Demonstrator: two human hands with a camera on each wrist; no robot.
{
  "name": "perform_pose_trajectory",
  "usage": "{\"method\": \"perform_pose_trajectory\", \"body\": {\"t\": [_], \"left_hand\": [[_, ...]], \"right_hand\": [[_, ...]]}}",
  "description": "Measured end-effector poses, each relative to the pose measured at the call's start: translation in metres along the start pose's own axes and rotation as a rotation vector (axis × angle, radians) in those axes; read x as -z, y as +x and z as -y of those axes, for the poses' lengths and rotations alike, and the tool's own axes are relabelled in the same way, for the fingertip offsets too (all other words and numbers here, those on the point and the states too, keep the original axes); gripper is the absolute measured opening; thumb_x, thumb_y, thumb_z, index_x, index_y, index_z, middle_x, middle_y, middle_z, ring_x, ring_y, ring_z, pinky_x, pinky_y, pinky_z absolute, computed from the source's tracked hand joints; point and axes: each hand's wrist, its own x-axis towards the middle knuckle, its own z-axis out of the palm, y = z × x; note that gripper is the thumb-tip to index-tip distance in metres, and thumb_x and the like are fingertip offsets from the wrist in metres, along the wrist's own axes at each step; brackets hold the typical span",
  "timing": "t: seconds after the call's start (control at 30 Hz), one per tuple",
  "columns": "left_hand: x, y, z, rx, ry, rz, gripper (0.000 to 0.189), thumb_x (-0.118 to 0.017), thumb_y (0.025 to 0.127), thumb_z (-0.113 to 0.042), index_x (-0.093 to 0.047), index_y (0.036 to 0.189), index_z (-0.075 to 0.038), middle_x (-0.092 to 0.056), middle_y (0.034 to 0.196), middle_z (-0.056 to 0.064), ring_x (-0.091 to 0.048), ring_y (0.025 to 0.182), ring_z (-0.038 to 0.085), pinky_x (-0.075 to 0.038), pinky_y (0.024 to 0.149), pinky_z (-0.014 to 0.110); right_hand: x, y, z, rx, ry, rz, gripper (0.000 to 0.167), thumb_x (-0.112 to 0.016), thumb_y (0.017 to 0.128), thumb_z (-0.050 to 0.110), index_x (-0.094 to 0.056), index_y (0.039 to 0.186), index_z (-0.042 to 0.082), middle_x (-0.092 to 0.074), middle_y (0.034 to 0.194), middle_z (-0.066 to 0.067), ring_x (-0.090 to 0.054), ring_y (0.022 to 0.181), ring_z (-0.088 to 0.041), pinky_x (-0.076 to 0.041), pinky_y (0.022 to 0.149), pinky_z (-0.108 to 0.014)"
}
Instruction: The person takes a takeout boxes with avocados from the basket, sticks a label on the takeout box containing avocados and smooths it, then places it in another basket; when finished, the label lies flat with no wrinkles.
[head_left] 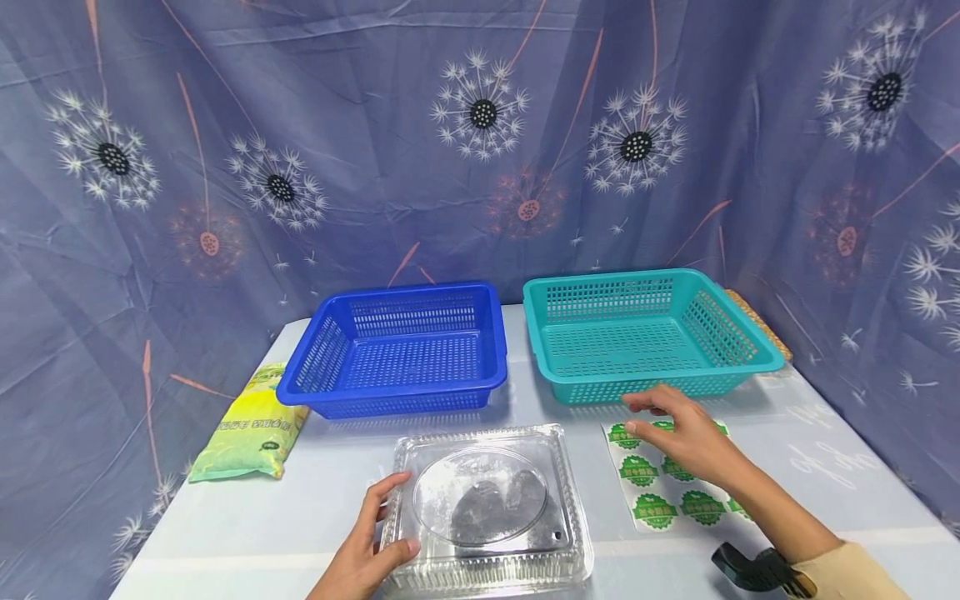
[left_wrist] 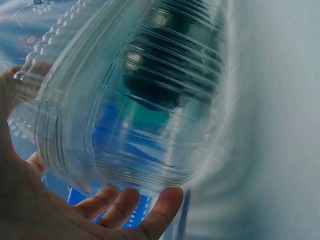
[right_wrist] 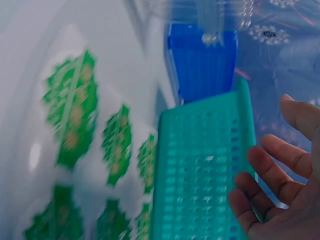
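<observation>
A clear plastic lidded container (head_left: 480,500) with ribbed sides lies on the table at the front middle. Along its left side, my left hand (head_left: 367,537) grips it, thumb near the front corner and fingers at the side wall. In the left wrist view, the fingers (left_wrist: 167,202) curl against the container's wall (left_wrist: 135,125). Something dark shows through the plastic; I cannot tell what. My right hand (head_left: 682,433) hovers over a sheet of green round stickers (head_left: 678,487), holding nothing. The right wrist view shows its fingers (right_wrist: 270,172) loosely bent and apart.
Toward the back stand a blue plastic basket (head_left: 397,392) and a teal plastic basket (head_left: 645,387). A yellow-green packet (head_left: 251,429) lies at the left edge. Behind the teal basket a woven edge (head_left: 759,325) peeks out. Patterned cloth (head_left: 375,183) hangs behind the table.
</observation>
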Motion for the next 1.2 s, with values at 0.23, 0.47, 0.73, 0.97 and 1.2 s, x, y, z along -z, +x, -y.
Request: {"method": "perform_pose_trajectory", "body": {"t": [0.23,0.47,0.73,0.97,1.2], "left_hand": [[0.000,-0.001,0.000,0.015,0.018,-0.012,0.068,-0.066,0.084,-0.021,-0.030,0.141,-0.031,-0.028,0.143,0.019,-0.032,0.120,0.040,-0.045,0.074,0.046],[0.000,0.000,-0.001,0.015,0.012,-0.004,0.068,-0.066,0.084,-0.021,-0.029,0.141,-0.030,-0.027,0.142,0.020,-0.033,0.118,0.039,-0.046,0.074,0.044],[0.001,-0.001,-0.002,0.009,0.019,0.001,0.068,-0.066,0.084,-0.020,-0.030,0.141,-0.030,-0.027,0.142,0.021,-0.035,0.116,0.036,-0.045,0.073,0.042],[0.001,0.000,0.000,-0.008,0.008,0.009,0.068,-0.065,0.084,-0.019,-0.029,0.141,-0.029,-0.025,0.144,0.020,-0.035,0.116,0.037,-0.045,0.073,0.042],[0.001,0.000,0.000,0.003,0.013,0.000,0.068,-0.066,0.084,-0.020,-0.030,0.140,-0.030,-0.026,0.144,0.019,-0.035,0.117,0.038,-0.045,0.073,0.043]], "right_hand": [[0.004,-0.015,-0.019,-0.053,-0.043,0.022,0.035,-0.066,0.087,0.032,-0.063,0.119,0.017,-0.061,0.111,0.001,-0.051,0.101,-0.011,-0.047,0.079,-0.043],[0.006,-0.027,-0.037,-0.084,-0.077,0.042,0.034,-0.068,0.086,0.032,-0.065,0.116,0.016,-0.062,0.110,0.001,-0.049,0.100,-0.001,-0.048,0.082,-0.042],[0.007,-0.033,-0.050,-0.076,-0.087,0.089,0.039,-0.069,0.085,0.033,-0.064,0.118,0.014,-0.060,0.106,0.000,-0.049,0.098,-0.017,-0.045,0.073,-0.036],[0.005,-0.037,-0.059,-0.084,-0.140,0.105,0.039,-0.071,0.082,0.032,-0.065,0.116,0.015,-0.058,0.100,0.001,-0.044,0.093,-0.016,-0.040,0.070,-0.030],[0.005,-0.039,-0.067,-0.094,-0.178,0.133,0.042,-0.074,0.080,0.028,-0.064,0.118,0.014,-0.056,0.103,0.000,-0.042,0.095,-0.017,-0.039,0.072,-0.033]]}}
